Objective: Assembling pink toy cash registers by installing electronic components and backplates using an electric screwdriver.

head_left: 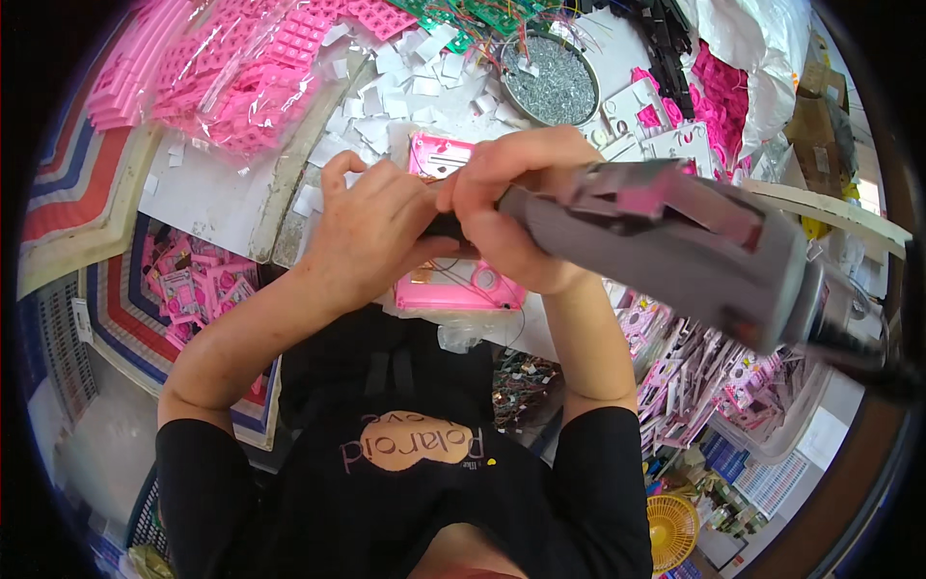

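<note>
Below my hands lies a pink plastic casing [453, 295], with thin wires running over its inside. My right hand [526, 207] is closed, its fingers curled around the narrow end of a grey power tool [666, 241], which looks like an electric screwdriver. The tool's wide end rises toward the camera at the right. My left hand [371, 222] meets my right hand over the casing, fingers bent and pressed to a dark piece [449, 232] between the hands. What that piece is, and the middle of the casing, are mostly hidden.
A round dish [550, 108] of small metal screws stands beyond my hands. White paper pieces [391, 96] lie around it. Bagged pink parts [236, 96] sit at far left, green circuit boards [492, 19] at the back. A bin of printed pink parts [714, 386] stands at right.
</note>
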Demonstrator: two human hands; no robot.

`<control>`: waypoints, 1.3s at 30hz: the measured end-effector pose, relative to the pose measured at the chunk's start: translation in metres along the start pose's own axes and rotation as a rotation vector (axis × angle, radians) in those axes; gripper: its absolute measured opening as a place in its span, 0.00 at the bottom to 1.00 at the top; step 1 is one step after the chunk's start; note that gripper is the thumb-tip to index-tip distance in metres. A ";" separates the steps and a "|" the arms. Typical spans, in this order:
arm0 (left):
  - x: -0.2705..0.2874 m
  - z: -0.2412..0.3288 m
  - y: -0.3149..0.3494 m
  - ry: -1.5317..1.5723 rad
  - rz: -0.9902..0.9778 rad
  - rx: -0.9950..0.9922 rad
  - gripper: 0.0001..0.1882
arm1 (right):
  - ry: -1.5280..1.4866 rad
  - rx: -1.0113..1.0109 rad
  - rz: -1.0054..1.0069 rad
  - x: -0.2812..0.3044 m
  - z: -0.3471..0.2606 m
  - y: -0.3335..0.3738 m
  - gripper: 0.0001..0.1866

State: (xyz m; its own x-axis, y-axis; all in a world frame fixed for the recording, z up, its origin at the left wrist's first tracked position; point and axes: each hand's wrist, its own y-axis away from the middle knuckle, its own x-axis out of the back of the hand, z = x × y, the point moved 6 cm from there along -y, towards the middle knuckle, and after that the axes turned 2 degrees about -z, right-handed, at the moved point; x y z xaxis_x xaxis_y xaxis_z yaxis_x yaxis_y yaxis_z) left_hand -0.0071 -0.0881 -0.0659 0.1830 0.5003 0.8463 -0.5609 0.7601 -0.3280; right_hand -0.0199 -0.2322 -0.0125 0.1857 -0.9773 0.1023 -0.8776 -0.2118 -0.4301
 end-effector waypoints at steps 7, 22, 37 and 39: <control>-0.005 -0.011 -0.001 0.197 0.000 -0.006 0.26 | 0.897 -0.266 -0.354 0.016 0.005 0.042 0.40; -0.011 -0.009 -0.001 0.199 0.079 0.082 0.37 | 0.358 -0.856 -0.119 0.063 0.058 0.001 0.21; -0.010 -0.001 -0.003 0.066 0.033 0.066 0.35 | 0.938 -0.160 -0.214 0.040 0.019 0.036 0.27; -0.010 0.001 -0.004 0.038 0.023 0.065 0.35 | 0.976 -0.133 -0.242 0.040 0.019 0.038 0.29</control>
State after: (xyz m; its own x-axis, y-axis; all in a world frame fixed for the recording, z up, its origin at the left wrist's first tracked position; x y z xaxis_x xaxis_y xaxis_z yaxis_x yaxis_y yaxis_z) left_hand -0.0076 -0.0961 -0.0724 0.1999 0.5335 0.8219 -0.6166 0.7204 -0.3177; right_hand -0.0377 -0.2793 -0.0420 -0.0249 -0.4604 0.8874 -0.9173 -0.3424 -0.2034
